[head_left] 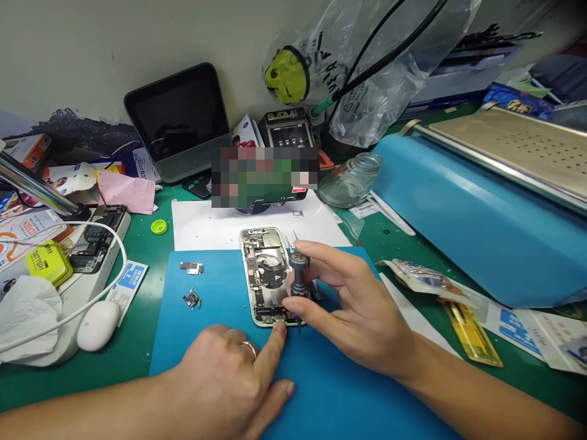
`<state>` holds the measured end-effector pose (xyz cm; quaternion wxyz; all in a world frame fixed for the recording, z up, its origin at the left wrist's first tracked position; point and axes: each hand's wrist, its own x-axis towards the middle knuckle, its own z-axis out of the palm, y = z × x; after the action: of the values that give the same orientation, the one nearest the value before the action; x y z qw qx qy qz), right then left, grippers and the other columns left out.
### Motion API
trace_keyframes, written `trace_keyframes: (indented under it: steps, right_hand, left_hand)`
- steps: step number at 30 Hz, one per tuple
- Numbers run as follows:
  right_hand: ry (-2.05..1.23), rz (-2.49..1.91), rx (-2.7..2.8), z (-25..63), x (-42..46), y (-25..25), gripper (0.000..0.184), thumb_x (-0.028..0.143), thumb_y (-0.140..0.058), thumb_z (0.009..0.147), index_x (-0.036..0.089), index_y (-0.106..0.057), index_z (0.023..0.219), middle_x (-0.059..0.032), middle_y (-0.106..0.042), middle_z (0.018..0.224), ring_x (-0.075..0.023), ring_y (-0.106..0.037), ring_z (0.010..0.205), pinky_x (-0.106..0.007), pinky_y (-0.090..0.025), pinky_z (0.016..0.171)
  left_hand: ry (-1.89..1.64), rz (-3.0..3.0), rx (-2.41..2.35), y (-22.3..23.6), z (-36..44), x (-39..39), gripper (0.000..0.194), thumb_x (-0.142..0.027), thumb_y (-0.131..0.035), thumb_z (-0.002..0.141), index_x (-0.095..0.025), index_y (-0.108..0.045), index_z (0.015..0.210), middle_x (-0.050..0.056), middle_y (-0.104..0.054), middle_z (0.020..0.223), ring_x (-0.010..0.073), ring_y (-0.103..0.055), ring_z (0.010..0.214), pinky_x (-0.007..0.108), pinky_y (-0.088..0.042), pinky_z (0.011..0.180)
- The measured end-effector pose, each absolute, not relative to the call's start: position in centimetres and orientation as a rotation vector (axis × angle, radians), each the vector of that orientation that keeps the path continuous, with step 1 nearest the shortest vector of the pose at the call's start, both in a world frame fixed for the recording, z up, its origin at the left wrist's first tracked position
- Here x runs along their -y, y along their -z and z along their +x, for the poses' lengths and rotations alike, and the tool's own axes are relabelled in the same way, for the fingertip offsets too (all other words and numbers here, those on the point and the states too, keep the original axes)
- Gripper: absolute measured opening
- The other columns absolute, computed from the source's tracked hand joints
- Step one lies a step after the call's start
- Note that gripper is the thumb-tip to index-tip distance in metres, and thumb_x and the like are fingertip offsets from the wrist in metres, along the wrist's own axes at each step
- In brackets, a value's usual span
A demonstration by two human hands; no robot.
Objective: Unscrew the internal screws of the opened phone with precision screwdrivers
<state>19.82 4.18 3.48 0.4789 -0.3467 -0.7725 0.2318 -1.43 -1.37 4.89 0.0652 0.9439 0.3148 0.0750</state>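
Observation:
An opened smartphone (265,278) lies on the blue mat (192,342), its inner parts bare. With its index finger stretched out, my left hand (224,366) touches the phone's bottom edge; the other fingers are curled and nothing shows in them. My right hand (362,305) is closed on a small dark screwdriver (299,275), held near upright over the phone's lower right side. Its tip points down, and whether it meets a screw cannot be made out. Left of the phone are a small metal-and-black part (192,267) and a little pile of screws and bits (191,299).
Tweezers points (292,238) show beyond my right fingers. A white sheet (206,226) lies behind the mat. A glass jar (351,180), a big blue machine (458,226), a tablet-like screen (178,122) and a white cable (110,232) surround the work area.

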Motion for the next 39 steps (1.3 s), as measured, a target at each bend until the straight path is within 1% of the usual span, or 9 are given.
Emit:
trace_keyframes:
  steps: [6,11,16,22,27,32,39]
  right_hand:
    - [-0.556,-0.827,1.902,19.81,-4.26,-3.56,0.053,0.028,-0.067,0.095,0.032,-0.048,0.144,-0.0032,-0.071,0.094,-0.0174,-0.071,0.078,-0.026,-0.062,0.067]
    - [-0.517,-0.825,1.937,19.94,-4.25,-3.83,0.052,0.028,-0.066,0.096,0.032,-0.047,0.144,-0.0019,-0.072,0.092,-0.0165,-0.07,0.075,-0.025,-0.062,0.068]
    - [-0.494,-0.816,1.966,19.91,-4.25,-4.07,0.048,0.028,-0.063,0.098,0.029,-0.047,0.143,-0.0012,-0.071,0.09,-0.0144,-0.069,0.073,-0.022,-0.06,0.066]
    - [-0.485,-0.809,1.96,19.79,-4.36,-4.08,0.051,0.027,-0.064,0.097,0.031,-0.047,0.145,-0.0015,-0.074,0.1,-0.0137,-0.07,0.076,-0.021,-0.06,0.069]
    - [-0.494,-0.82,1.96,19.76,-4.34,-4.08,0.05,0.028,-0.064,0.097,0.03,-0.048,0.144,-0.0006,-0.073,0.092,-0.0143,-0.069,0.074,-0.022,-0.06,0.068]
    - [-0.487,-0.822,1.959,19.78,-4.41,-3.98,0.049,0.028,-0.064,0.097,0.029,-0.049,0.144,-0.0005,-0.073,0.089,-0.0147,-0.07,0.074,-0.022,-0.06,0.068]
    - [-0.482,-0.824,1.946,19.98,-4.36,-3.86,0.05,0.028,-0.065,0.096,0.029,-0.05,0.144,-0.0008,-0.072,0.088,-0.0155,-0.07,0.074,-0.023,-0.06,0.068]
  left_hand:
    - [-0.227,2.841,-0.941,-4.86,-1.43,1.39,0.05,-0.036,-0.03,0.109,-0.001,-0.047,0.14,0.005,-0.068,0.068,0.0242,-0.065,0.053,0.038,-0.049,0.045]
    - [-0.227,2.841,-0.946,-4.66,-1.47,1.39,0.05,-0.036,-0.032,0.109,-0.001,-0.046,0.141,0.005,-0.068,0.069,0.024,-0.065,0.053,0.037,-0.049,0.045]
    - [-0.209,2.841,-0.941,-4.83,-1.44,1.41,0.05,-0.037,-0.034,0.108,-0.001,-0.047,0.141,0.004,-0.068,0.068,0.024,-0.065,0.052,0.037,-0.049,0.044]
    - [-0.219,2.84,-0.938,-4.74,-1.37,1.43,0.05,-0.036,-0.031,0.108,-0.001,-0.047,0.14,0.004,-0.068,0.068,0.0248,-0.064,0.051,0.04,-0.05,0.043]
    - [-0.22,2.851,-0.94,-4.69,-1.47,1.38,0.05,-0.037,-0.03,0.109,-0.001,-0.047,0.14,0.004,-0.068,0.068,0.0252,-0.064,0.051,0.041,-0.05,0.043]
    - [-0.238,2.849,-0.934,-4.75,-1.44,1.32,0.049,-0.037,-0.029,0.11,-0.002,-0.048,0.139,0.004,-0.068,0.069,0.0246,-0.064,0.051,0.039,-0.049,0.043]
    - [-0.239,2.852,-0.929,-4.76,-1.42,1.24,0.052,-0.037,-0.025,0.11,-0.001,-0.047,0.139,0.004,-0.068,0.067,0.0245,-0.064,0.051,0.039,-0.049,0.043]
